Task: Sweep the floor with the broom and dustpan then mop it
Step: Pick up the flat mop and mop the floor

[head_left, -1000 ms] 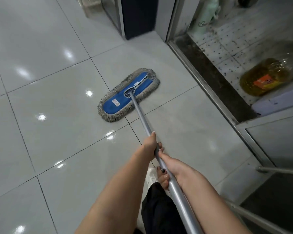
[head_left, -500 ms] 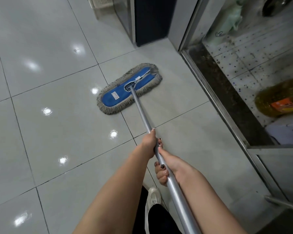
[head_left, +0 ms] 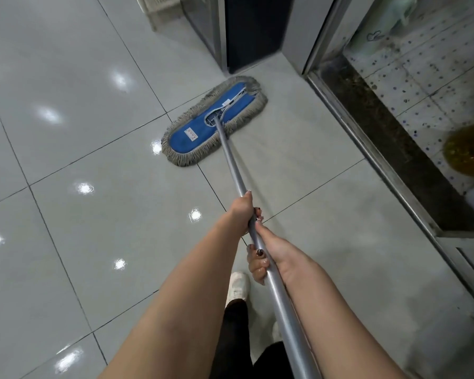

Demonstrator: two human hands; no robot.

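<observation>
While left hand (head_left: 242, 212) grips mop handle (head_left: 231, 160), right hand (head_left: 271, 253) grips (behind).

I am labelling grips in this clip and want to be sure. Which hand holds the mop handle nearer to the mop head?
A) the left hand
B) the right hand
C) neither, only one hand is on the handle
A: the left hand grips the mop handle ahead of the right hand, toward the blue mop head.
</observation>
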